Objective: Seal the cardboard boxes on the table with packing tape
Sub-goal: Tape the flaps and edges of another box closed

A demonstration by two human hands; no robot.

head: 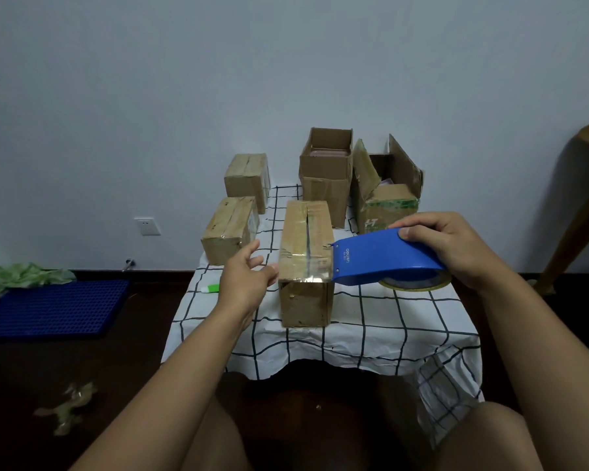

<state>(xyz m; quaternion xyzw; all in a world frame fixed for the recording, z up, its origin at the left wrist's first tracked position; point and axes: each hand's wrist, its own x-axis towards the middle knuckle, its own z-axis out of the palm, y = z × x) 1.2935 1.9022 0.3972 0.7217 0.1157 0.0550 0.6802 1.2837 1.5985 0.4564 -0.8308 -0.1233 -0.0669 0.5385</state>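
We're cross-taping the long brown cardboard box (306, 263) at table centre, right hand (456, 248) clamped on the blue plastic tape dispenser (385, 261) at its three o'clock, left hand (247, 278) loose-fingered at nine, next needing a clean cut.

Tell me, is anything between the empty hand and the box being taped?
Nothing visible. The left hand hovers open just beside the near box, with only bare checked cloth below. The right hand holds the blue tape dispenser against the box's other side.
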